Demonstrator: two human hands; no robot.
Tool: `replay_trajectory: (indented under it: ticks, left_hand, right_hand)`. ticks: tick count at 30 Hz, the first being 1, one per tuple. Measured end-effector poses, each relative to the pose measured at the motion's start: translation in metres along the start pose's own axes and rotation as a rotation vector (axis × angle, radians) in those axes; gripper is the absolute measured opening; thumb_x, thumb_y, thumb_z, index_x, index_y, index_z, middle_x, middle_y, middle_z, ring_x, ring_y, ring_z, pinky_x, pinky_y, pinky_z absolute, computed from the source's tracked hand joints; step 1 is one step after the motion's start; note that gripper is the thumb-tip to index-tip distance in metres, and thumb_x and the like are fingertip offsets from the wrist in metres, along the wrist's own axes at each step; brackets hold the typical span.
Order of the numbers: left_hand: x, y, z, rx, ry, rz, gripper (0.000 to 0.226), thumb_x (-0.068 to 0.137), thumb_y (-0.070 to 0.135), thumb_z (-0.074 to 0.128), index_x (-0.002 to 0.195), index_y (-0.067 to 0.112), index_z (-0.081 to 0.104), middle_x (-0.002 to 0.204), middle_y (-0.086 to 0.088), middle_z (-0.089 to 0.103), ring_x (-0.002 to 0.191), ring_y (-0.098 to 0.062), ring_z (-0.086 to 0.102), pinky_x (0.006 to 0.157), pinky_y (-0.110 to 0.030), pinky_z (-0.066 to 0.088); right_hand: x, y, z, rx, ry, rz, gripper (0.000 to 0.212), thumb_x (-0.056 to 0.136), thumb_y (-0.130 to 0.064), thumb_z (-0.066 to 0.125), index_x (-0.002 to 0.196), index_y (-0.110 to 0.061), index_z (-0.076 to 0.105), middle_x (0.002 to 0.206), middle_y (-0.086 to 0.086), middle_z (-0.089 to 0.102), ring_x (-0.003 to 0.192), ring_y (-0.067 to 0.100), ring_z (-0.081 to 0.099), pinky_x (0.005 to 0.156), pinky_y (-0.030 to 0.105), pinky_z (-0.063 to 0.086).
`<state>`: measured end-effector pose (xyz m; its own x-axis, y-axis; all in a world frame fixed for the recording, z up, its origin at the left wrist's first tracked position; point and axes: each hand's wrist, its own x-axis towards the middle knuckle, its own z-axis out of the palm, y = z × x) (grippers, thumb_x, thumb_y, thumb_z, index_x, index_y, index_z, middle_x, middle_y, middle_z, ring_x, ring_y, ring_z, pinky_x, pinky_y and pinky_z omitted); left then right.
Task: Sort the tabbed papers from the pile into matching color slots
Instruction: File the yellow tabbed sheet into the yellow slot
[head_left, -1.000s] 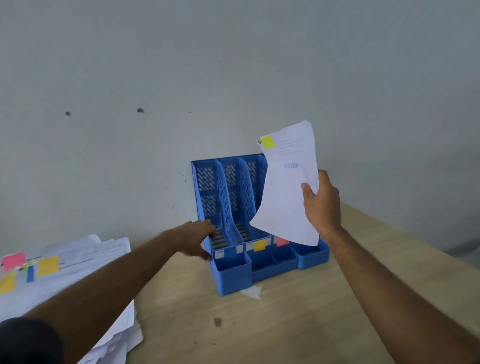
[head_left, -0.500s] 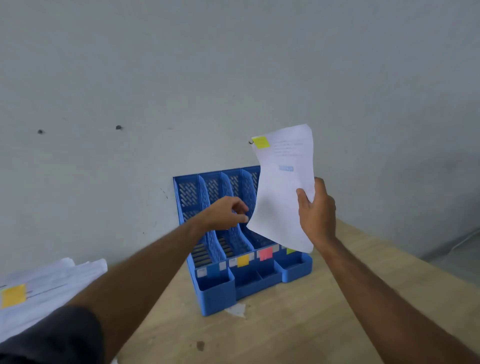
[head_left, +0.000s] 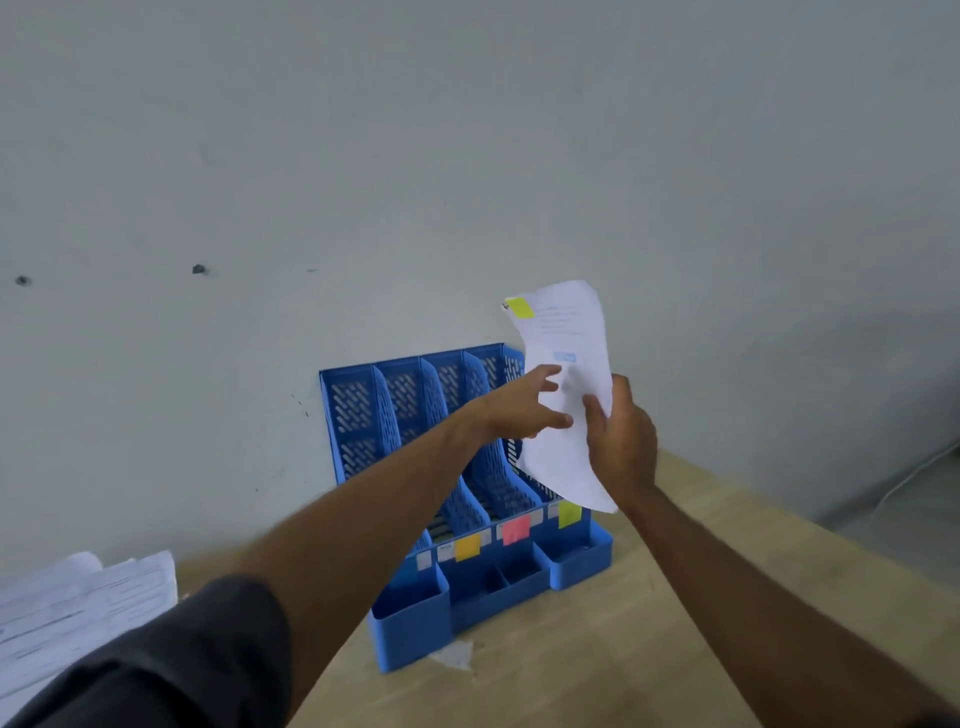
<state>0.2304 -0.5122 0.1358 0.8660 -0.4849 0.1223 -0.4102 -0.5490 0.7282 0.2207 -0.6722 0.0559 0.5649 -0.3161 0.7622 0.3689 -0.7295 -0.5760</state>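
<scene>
My right hand (head_left: 621, 441) holds one paper (head_left: 569, 395) upright above the right end of the rack (head_left: 415, 618), fingers closed around its right edge. My left hand (head_left: 519, 410) reaches across the rack with fingers spread and touches the left side of the same paper, not gripping it. The paper has one yellow tab (head_left: 521, 307) on its top left corner. On the front of the rack I count three colour labels: one orange (head_left: 467, 547), one pink (head_left: 516, 529), one yellow-green (head_left: 569, 513). The pile (head_left: 78, 608) lies on the tabletop (head_left: 597, 670), well left of the rack.
</scene>
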Motion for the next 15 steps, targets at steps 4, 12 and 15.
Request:
replay_trajectory:
  ticks: [4,12,15]
  left_hand:
    - [0.015,-0.015,-0.008,0.089,0.090,0.027,0.086,0.094,0.022,0.072,0.161,0.025,0.018,0.162,-0.004,0.035,0.125,-0.025,0.058,0.089,-0.031,0.053]
    - [0.034,-0.030,-0.010,0.384,0.378,0.211,0.105,0.088,0.022,0.074,0.162,0.033,0.001,0.166,-0.007,0.011,0.089,-0.028,0.066,0.082,-0.048,0.060]
    - [0.042,-0.026,-0.011,0.412,0.404,0.254,0.108,0.088,0.029,0.077,0.161,0.041,-0.001,0.170,-0.006,-0.002,0.092,-0.031,0.070,0.080,-0.046,0.060]
  right_hand:
    - [-0.007,0.007,0.032,0.066,-0.047,0.035,0.025,0.106,-0.034,0.050,0.116,-0.011,0.051,0.091,0.006,0.071,0.073,0.029,0.068,0.061,0.042,0.056]
    - [0.007,0.014,0.067,0.158,-0.096,0.157,0.030,0.105,-0.042,0.050,0.107,-0.012,0.048,0.092,0.004,0.068,0.073,0.024,0.064,0.052,0.023,0.039]
    - [0.004,0.019,0.072,0.184,-0.096,0.173,0.034,0.104,-0.049,0.048,0.109,-0.015,0.048,0.096,0.004,0.066,0.077,0.022,0.064,0.057,0.024,0.044]
